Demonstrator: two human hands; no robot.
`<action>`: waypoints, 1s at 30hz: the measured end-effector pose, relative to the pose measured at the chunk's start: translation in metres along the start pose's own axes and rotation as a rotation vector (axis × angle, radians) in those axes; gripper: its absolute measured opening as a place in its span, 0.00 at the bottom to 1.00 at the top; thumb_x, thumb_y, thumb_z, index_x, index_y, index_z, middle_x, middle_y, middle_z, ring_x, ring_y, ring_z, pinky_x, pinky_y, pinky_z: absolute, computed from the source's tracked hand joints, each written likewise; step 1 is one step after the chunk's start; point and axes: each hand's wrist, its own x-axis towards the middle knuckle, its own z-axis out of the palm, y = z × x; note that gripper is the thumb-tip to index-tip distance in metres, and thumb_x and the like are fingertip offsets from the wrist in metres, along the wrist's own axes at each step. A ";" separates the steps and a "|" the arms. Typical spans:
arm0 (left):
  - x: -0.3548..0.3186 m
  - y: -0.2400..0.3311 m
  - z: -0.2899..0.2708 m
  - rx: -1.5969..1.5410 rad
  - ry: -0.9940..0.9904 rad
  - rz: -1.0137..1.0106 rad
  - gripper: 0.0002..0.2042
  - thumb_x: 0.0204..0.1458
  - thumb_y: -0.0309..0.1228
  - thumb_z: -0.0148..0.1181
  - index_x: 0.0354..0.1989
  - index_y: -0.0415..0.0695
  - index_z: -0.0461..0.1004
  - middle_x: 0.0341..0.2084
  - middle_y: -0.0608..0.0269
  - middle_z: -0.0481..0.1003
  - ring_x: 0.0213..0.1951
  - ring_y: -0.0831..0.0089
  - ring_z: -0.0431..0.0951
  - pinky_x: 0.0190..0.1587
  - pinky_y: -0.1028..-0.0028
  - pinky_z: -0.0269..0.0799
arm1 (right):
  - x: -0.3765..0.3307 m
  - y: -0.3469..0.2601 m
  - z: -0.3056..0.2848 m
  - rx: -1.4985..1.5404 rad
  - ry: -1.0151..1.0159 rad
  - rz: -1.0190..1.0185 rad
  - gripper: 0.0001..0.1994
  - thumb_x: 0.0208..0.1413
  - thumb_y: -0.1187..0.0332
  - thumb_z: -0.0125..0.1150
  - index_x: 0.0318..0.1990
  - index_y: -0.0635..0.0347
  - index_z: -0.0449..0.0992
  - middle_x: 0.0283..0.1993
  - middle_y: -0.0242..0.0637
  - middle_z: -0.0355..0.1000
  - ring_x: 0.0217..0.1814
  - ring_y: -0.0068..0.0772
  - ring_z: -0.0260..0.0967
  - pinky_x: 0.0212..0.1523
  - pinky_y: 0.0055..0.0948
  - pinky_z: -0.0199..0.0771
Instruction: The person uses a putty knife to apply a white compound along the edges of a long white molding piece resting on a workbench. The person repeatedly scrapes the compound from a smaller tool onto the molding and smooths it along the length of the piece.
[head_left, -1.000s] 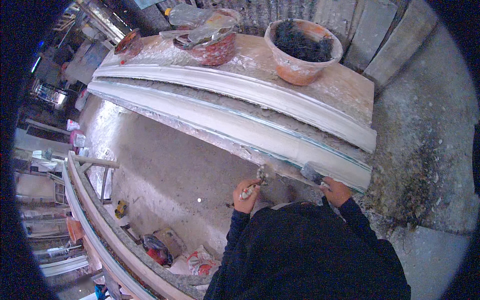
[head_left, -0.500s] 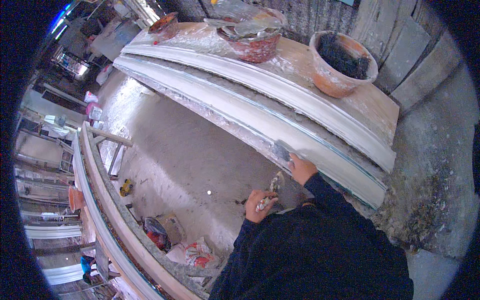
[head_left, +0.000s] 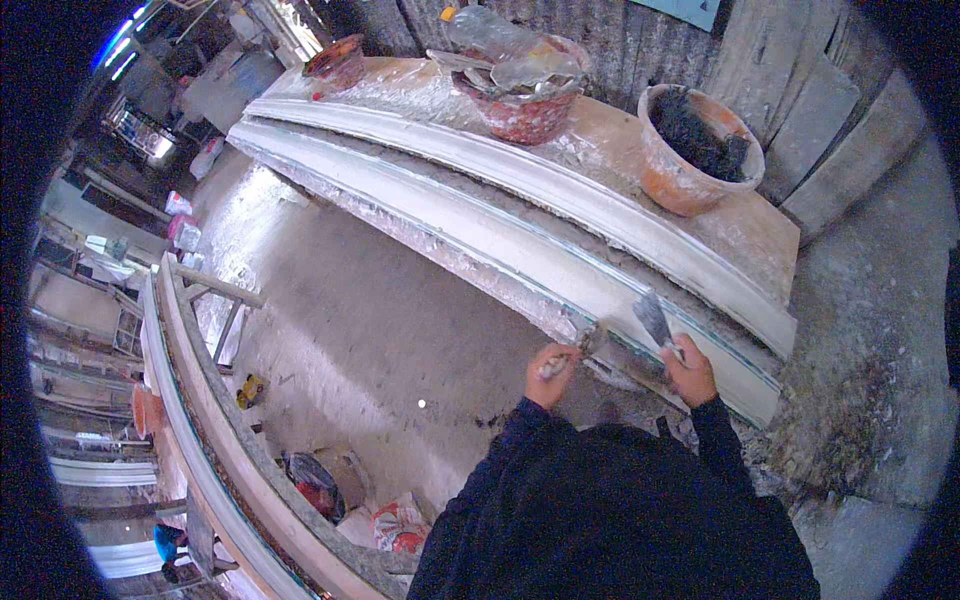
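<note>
A putty knife (head_left: 653, 318) with a flat grey blade is gripped by its pale handle in my right hand (head_left: 692, 374). Its blade is over the near end of a long pale moulding strip (head_left: 480, 230) with a thin green line along it. My left hand (head_left: 551, 374) is closed round the pale handle of a caked trowel (head_left: 593, 340), close to the strip's front edge. The trowel's exact blade shape is hard to make out. Behind the strip, across a rough grey gap, a second white ridged moulding (head_left: 500, 168) runs alongside.
On the board behind stand an orange bucket (head_left: 680, 190) with dark material, a reddish bucket (head_left: 525, 115) with a plastic bottle (head_left: 500, 40) on it, and a smaller pot (head_left: 335, 68). A curved bench (head_left: 220, 400) and bags (head_left: 400, 525) lie left. A person in blue (head_left: 170, 542) bends far off.
My right hand with the putty knife has moved right and nearer, its blade now pointing up and away. My left hand has moved up and right with the trowel, toward the strip's front edge.
</note>
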 end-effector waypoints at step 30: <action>-0.071 -0.018 -0.162 -0.150 0.536 -0.306 0.05 0.45 0.21 0.58 0.31 0.40 0.73 0.27 0.66 0.73 0.29 0.79 0.71 0.33 0.78 0.69 | 0.093 -0.108 0.183 -0.568 -0.030 -0.413 0.19 0.52 0.54 0.48 0.42 0.59 0.66 0.34 0.55 0.70 0.37 0.57 0.68 0.38 0.48 0.66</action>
